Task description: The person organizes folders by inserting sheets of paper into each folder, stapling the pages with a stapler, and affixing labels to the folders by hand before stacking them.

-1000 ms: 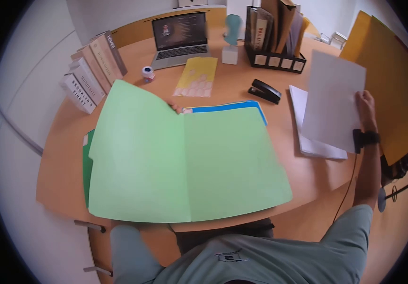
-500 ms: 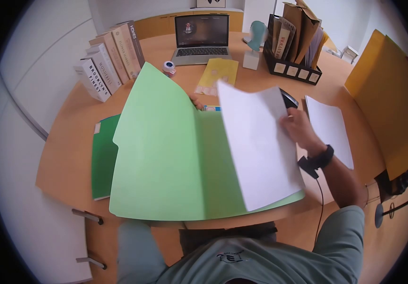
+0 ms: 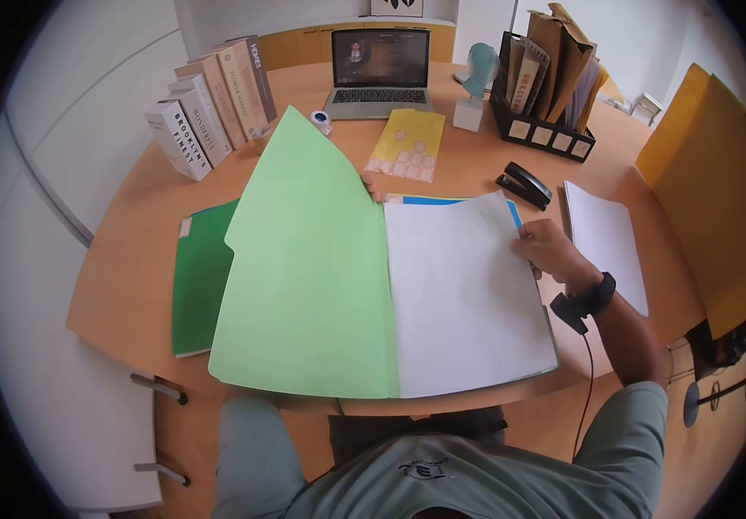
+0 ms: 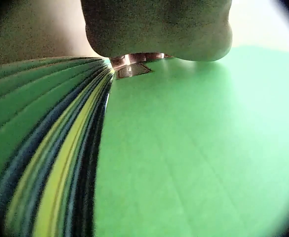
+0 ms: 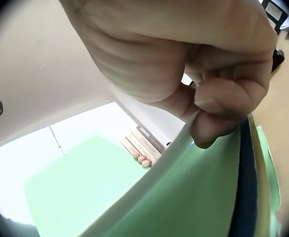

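A light green folder [image 3: 304, 268] lies spread open on the desk, its left flap raised. White paper [image 3: 472, 294] covers its right half. The right hand [image 3: 554, 253] pinches the paper's right edge; in the right wrist view the thumb and fingers [image 5: 216, 111] close on that edge above green and blue folders. Behind the raised flap, only fingertips of the left hand [image 3: 371, 185] show at its top edge; the left wrist view shows that hand [image 4: 156, 29] against the green flap, beside several stacked coloured folders [image 4: 60, 163]. Its grip is mostly hidden.
A dark green folder [image 3: 200, 285] lies left. A paper stack [image 3: 608, 246] and stapler [image 3: 524, 185] are at the right. Behind stand books [image 3: 217, 104], a laptop [image 3: 380, 95], a yellow sheet [image 3: 408, 143], a figurine [image 3: 468, 114] and a black file holder [image 3: 546, 138].
The right hand has brought the white paper leftward from beside the stack and laid it over the folder's right half. The left hand still stays behind the raised flap.
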The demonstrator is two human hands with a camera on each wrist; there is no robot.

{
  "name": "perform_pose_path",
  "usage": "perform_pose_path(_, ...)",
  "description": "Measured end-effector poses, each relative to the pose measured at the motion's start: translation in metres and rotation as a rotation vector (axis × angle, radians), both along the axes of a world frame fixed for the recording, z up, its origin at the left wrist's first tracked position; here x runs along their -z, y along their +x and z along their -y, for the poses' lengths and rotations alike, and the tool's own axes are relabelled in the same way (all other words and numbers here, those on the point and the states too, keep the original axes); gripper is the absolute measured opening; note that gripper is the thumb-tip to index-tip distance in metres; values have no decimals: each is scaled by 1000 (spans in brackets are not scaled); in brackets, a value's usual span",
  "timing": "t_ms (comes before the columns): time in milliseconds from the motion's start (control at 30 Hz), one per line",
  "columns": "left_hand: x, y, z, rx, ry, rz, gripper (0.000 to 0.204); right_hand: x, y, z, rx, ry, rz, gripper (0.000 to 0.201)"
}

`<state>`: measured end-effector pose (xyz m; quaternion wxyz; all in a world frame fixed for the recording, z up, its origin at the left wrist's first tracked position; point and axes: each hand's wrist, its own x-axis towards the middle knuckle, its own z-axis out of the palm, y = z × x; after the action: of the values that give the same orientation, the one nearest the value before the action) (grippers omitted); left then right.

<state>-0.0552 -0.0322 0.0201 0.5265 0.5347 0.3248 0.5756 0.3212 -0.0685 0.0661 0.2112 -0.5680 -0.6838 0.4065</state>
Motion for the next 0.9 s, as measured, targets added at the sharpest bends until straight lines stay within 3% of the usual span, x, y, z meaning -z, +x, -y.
perform_pose_path(233, -3, -3, 3, -10, -5, -8, 38, -14, -9, 9, -19, -50, 117, 28)
perform_pose_path(900, -6, 1, 0, -8, 1, -11, 36, -16, -6, 12, -47, 1, 107, 31)
